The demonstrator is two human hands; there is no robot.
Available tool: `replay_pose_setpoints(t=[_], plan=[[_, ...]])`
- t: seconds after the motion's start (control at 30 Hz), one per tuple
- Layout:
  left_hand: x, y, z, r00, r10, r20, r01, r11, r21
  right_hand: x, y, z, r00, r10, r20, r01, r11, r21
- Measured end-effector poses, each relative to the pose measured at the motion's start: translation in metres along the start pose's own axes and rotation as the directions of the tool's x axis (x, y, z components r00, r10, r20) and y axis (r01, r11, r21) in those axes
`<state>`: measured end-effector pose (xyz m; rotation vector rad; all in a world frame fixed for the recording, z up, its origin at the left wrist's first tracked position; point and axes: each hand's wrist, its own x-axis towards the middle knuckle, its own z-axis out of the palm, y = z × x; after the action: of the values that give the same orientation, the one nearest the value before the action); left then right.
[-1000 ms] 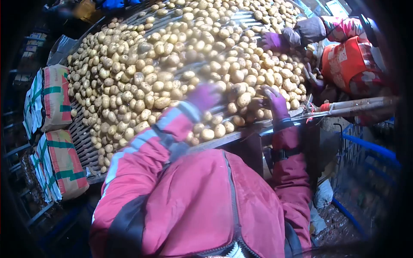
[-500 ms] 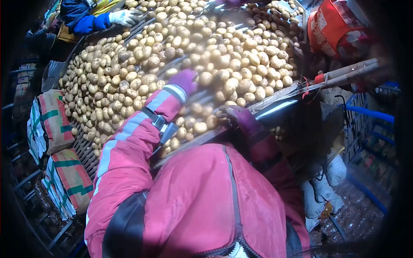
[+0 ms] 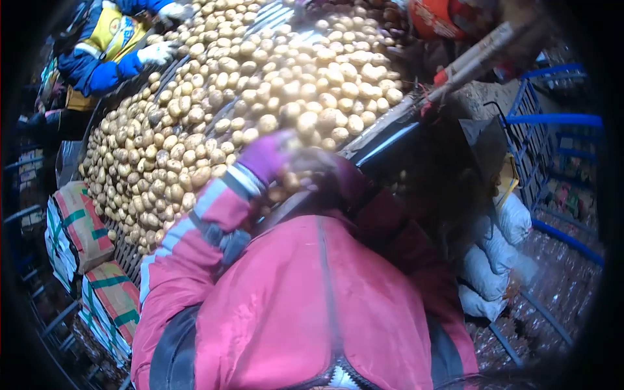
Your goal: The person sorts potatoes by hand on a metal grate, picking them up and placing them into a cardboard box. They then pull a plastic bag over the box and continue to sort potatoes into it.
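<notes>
A broad heap of potatoes (image 3: pixel 188 143) lies on a slatted sorting table. My left hand (image 3: pixel 268 156), in a purple glove, is over the potatoes near the table's front edge, its fingers smeared by motion. Close beside it on the right is my right hand (image 3: pixel 318 167), dark and blurred in the shade. The two hands nearly meet, with a few potatoes just below them. Whether either hand holds a potato I cannot make out.
Across the table a person in blue sleeves has white-gloved hands (image 3: pixel 158 53) at the potatoes. Taped cartons (image 3: pixel 81 218) stand at the left. A wooden rail (image 3: pixel 478 55), a blue metal frame (image 3: pixel 559 119) and white sacks (image 3: pixel 487 270) are on the right. A red bag (image 3: pixel 434 16) is behind.
My right hand has come leftward off the table's edge towards my left hand, which has drawn slightly back. The view has turned a little, and the co-worker's second white glove now shows.
</notes>
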<state>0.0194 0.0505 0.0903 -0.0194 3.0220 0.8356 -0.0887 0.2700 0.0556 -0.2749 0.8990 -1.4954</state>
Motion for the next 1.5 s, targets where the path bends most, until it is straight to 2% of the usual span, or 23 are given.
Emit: replay_pose_setpoints(t=[0.07, 0.13, 0.2, 0.27, 0.3, 0.4, 0.43, 0.47, 0.5, 0.53, 0.57, 0.63, 0.67, 0.73, 0.83, 0.93, 1.0, 1.03, 1.13, 1.2, 1.27, 1.33, 1.5], plan=[[0.006, 0.066, -0.008, 0.987, -0.100, 0.129, 0.117, 0.985, -0.126, -0.009, -0.008, 0.001, 0.958, -0.245, 0.150, 0.285, 0.879, -0.383], [0.013, 0.050, 0.006, 0.999, -0.054, -0.005, 0.050, 0.946, -0.320, -0.019, 0.013, -0.021, 0.904, -0.409, 0.120, 0.394, 0.695, -0.601], [0.021, 0.023, 0.009, 0.992, 0.119, -0.048, -0.117, 0.992, 0.043, -0.064, 0.023, -0.036, 0.948, -0.317, -0.024, 0.282, 0.871, -0.402], [0.030, -0.018, 0.016, 0.996, -0.004, -0.090, 0.011, 0.996, 0.086, -0.104, 0.028, -0.042, 0.977, -0.004, -0.212, 0.065, 0.958, 0.281], [0.036, -0.035, 0.024, 0.990, -0.066, -0.124, 0.076, 0.994, 0.080, -0.125, 0.029, -0.044, 0.957, 0.007, -0.290, 0.089, 0.943, 0.319], [0.058, -0.057, 0.054, 0.980, -0.164, -0.112, 0.178, 0.975, 0.132, -0.182, 0.037, -0.053, 0.905, -0.105, -0.411, 0.242, 0.924, 0.297], [0.057, -0.041, 0.056, 0.914, -0.387, -0.118, 0.399, 0.912, 0.093, -0.211, 0.055, -0.077, 0.882, -0.137, -0.451, 0.300, 0.901, 0.313], [0.064, -0.050, 0.060, 0.891, -0.439, -0.120, 0.451, 0.887, 0.103, -0.239, 0.060, -0.078, 0.804, -0.237, -0.546, 0.334, 0.939, 0.085], [0.068, -0.095, 0.072, 0.927, -0.325, -0.187, 0.349, 0.929, 0.119, -0.268, 0.065, -0.079, 0.714, -0.345, -0.609, 0.326, 0.934, -0.147], [0.070, -0.129, 0.086, 0.945, -0.211, -0.250, 0.251, 0.958, 0.139, -0.296, 0.100, -0.106, 0.695, -0.362, -0.622, 0.376, 0.920, -0.115], [0.078, -0.118, 0.076, 0.931, -0.321, -0.173, 0.350, 0.920, 0.178, -0.324, 0.137, -0.132, 0.675, -0.378, -0.634, 0.426, 0.901, -0.084], [0.099, -0.101, 0.048, 0.882, -0.460, -0.098, 0.469, 0.845, 0.258, -0.374, 0.143, -0.130, 0.577, -0.257, -0.775, 0.346, 0.937, -0.053], [0.107, -0.125, 0.048, 0.868, -0.484, -0.113, 0.494, 0.866, 0.083, -0.393, 0.144, -0.128, 0.504, -0.191, -0.842, 0.293, 0.955, -0.041], [0.120, -0.196, 0.051, 0.913, -0.330, -0.239, 0.365, 0.924, 0.115, -0.422, 0.138, -0.125, 0.346, -0.087, -0.934, 0.177, 0.984, -0.026], [0.121, -0.208, 0.042, 0.908, -0.397, -0.135, 0.418, 0.884, 0.211, -0.430, 0.123, -0.129, 0.197, -0.040, -0.980, 0.103, 0.994, -0.020], [0.091, -0.192, 0.043, 0.931, -0.285, -0.227, 0.336, 0.913, 0.232, -0.399, 0.100, -0.125, 0.311, -0.065, -0.948, 0.169, 0.985, -0.012], [0.067, -0.132, 0.027, 0.853, -0.502, -0.140, 0.518, 0.847, 0.118, -0.361, 0.070, -0.123, 0.505, -0.030, -0.862, 0.138, 0.989, 0.046], [0.050, -0.170, 0.038, 0.874, -0.452, -0.179, 0.474, 0.874, 0.108, -0.341, 0.053, -0.122, 0.607, 0.008, -0.795, 0.085, 0.994, 0.075], [-0.008, -0.129, 0.019, 0.844, -0.432, -0.317, 0.448, 0.894, -0.025, -0.246, 0.028, -0.115, 0.815, -0.218, -0.537, -0.013, 0.919, -0.393], [-0.058, -0.158, -0.006, 0.830, -0.462, -0.312, 0.510, 0.855, 0.092, -0.197, 0.008, -0.095, 0.869, -0.397, -0.297, 0.068, 0.688, -0.722], [-0.106, -0.166, -0.039, 0.739, -0.537, -0.406, 0.647, 0.734, 0.206, -0.153, -0.009, -0.060, 0.915, -0.115, -0.387, -0.015, 0.948, -0.319], [-0.144, -0.168, -0.063, 0.587, -0.664, -0.463, 0.808, 0.512, 0.290, -0.123, -0.015, -0.046, 0.936, -0.008, -0.351, -0.093, 0.959, -0.269], [-0.212, -0.226, -0.047, 0.422, -0.709, -0.565, 0.906, 0.305, 0.293, -0.055, 0.003, -0.048, 0.975, -0.221, 0.025, 0.164, 0.640, -0.751]])
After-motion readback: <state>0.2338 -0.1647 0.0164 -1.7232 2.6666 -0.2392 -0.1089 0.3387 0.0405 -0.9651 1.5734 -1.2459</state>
